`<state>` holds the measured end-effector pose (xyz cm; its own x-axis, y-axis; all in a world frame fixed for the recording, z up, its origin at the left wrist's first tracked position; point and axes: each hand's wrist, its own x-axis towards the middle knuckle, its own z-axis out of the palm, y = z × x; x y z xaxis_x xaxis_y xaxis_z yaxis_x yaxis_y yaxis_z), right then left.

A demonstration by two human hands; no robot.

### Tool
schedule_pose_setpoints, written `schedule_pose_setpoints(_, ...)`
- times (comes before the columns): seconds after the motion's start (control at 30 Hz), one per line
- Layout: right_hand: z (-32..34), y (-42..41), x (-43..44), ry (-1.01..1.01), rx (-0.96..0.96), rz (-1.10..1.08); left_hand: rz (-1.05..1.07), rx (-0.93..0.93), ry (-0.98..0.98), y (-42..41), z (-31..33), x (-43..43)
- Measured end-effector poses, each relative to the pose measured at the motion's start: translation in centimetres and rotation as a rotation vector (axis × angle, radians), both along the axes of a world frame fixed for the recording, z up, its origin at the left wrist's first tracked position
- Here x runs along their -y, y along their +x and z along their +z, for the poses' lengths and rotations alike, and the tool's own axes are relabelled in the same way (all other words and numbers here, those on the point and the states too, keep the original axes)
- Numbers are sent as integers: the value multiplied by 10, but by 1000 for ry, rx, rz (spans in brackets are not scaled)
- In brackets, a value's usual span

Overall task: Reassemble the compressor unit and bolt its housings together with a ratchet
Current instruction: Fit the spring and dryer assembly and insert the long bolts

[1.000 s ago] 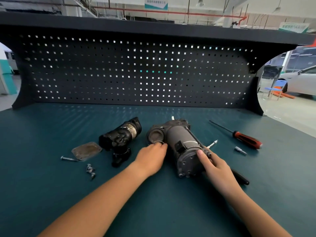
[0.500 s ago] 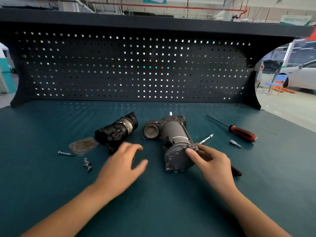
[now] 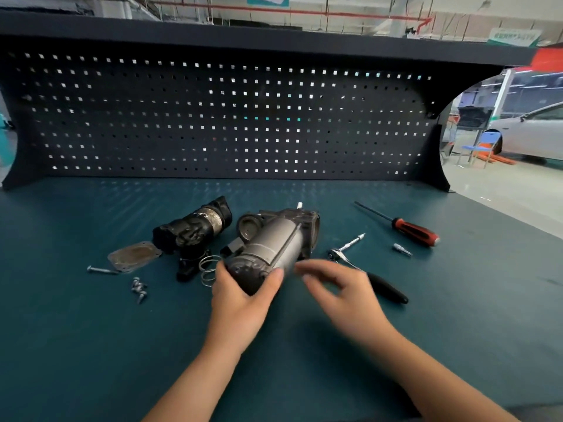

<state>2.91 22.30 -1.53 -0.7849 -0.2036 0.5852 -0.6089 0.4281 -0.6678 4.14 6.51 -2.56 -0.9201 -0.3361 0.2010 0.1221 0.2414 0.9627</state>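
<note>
Left grip has jumped onto compressor, wrapped round its near end; right grip has let go, fingers loose, blurred, holding nothing, over ratchet twd surface's right edge.

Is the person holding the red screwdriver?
No, the red screwdriver lies by itself on the green bench, with no hand on it.

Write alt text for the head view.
A person's left hand grips the near end of a grey cylindrical compressor housing on a teal workbench, while the blurred right hand hovers open beside it. A black-handled ratchet lies right of it; a black cylindrical part, wire spring and loose bolts lie left.
</note>
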Motion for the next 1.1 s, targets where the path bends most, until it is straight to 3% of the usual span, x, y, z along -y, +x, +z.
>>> schedule_pose_setpoints(0.07,3,-27,-24,382,-7,-258,37,-21,-45,-5,-4,-4)
schedule_pose_setpoints(0.13,0,-50,-50,745,174,-433,73,-20,-99,-6,-7,-7)
schedule_pose_setpoints(0.2,-5,-65,-67,793,275,-478,102,-4,-146,-8,-7,-8)
schedule_pose_setpoints(0.37,-10,-90,-90,777,253,-562,62,19,-260,-10,-5,4)
schedule_pose_setpoints(0.43,-15,-92,-93,712,187,-630,46,-8,-273,-9,-4,12)
schedule_pose_setpoints(0.57,-2,-90,-81,378,-59,-645,18,-52,-301,-6,2,30)
schedule_pose_setpoints(0.73,30,-83,-42,57,-43,-458,-30,-100,-492,9,15,56)
schedule_pose_setpoints(0.8,45,-83,-20,29,45,-350,-58,-102,-657,19,26,65)
schedule_pose_setpoints(0.93,77,-86,23,12,210,-198,-96,-400,-1330,31,46,81)
schedule_pose_setpoints(1.0,82,-81,30,-35,178,-215,-143,-525,-1474,36,46,80)
schedule_pose_setpoints(1.1,77,-66,21,-126,98,-271,-195,-686,-1535,39,42,77)
